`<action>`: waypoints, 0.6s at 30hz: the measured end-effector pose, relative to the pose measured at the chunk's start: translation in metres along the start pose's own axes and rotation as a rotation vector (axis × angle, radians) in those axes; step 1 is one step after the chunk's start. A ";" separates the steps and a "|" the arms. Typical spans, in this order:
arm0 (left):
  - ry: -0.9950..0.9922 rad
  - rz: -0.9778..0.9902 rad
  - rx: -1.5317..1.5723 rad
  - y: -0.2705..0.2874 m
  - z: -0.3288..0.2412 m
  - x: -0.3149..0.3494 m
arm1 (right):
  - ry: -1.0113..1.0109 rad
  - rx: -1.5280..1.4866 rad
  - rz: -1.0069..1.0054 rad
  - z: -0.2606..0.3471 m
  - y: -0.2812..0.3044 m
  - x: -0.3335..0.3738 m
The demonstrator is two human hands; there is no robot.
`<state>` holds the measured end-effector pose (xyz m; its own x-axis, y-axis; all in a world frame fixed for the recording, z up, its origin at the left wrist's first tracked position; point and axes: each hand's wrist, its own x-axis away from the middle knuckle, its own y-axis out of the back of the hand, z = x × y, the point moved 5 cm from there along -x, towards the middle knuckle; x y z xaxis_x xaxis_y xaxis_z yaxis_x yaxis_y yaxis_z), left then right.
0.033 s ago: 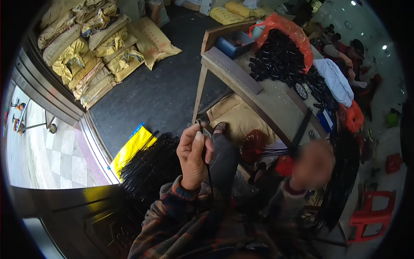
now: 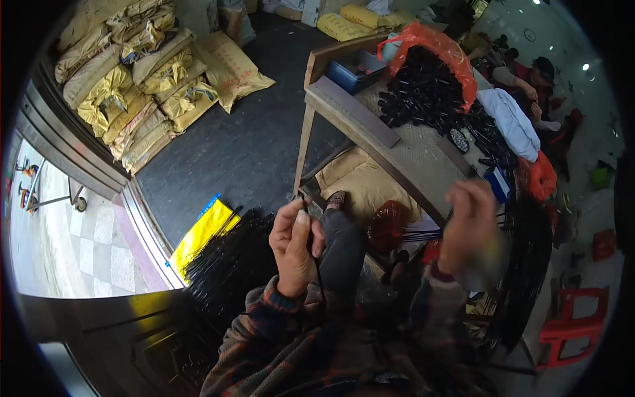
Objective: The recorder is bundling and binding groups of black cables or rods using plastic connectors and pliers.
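Observation:
My left hand [image 2: 293, 246] is closed, with thumb and fingertips pinching a thin black rod [image 2: 319, 274]. The rod's upper tip pokes out just above the fingers, and its lower part runs down toward my lap. To the right, my right hand [image 2: 468, 228] is raised in front of the table's near edge, smeared by motion. Its fingers point upward, but whether anything is in them cannot be made out. A large bundle of black rods [image 2: 228, 268] lies left of my left hand, partly on a yellow sheet [image 2: 202, 231]. Another dark bundle [image 2: 529, 264] hangs right of my right hand.
The wooden table [image 2: 423, 149] bears a heap of short black tubes [image 2: 423, 92], a red plastic bag [image 2: 436, 46] and a blue bin [image 2: 357, 69]. Stacked sacks [image 2: 142, 73] stand far left. A red stool [image 2: 574, 324] is at right. Other people [image 2: 539, 83] sit at the back right.
My right hand has shifted slightly, its fingers now showing more upright. The left hand keeps its pinch on the rod. The whole view has tilted a little.

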<state>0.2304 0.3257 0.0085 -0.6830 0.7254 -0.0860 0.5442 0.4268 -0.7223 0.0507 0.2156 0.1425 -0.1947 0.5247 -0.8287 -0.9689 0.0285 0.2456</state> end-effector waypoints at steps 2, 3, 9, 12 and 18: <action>0.031 -0.032 -0.030 0.014 0.001 0.001 | -0.380 -0.306 0.050 -0.069 -0.062 -0.031; 0.046 -0.063 -0.034 0.015 0.001 0.000 | -0.423 -0.394 0.098 -0.101 -0.083 -0.050; 0.084 -0.069 -0.097 0.029 0.011 -0.018 | -0.214 0.280 0.428 -0.253 -0.180 -0.142; 0.113 -0.164 -0.189 0.052 0.014 -0.018 | -0.024 0.471 0.748 -0.278 -0.272 -0.134; 0.150 -0.067 -0.042 0.053 0.011 -0.050 | 0.114 0.928 1.047 -0.338 -0.282 -0.173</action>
<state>0.2877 0.3063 -0.0327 -0.6400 0.7655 0.0668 0.5218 0.4967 -0.6935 0.3063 -0.1711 0.0465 -0.8089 0.5822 -0.0821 0.0747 0.2403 0.9678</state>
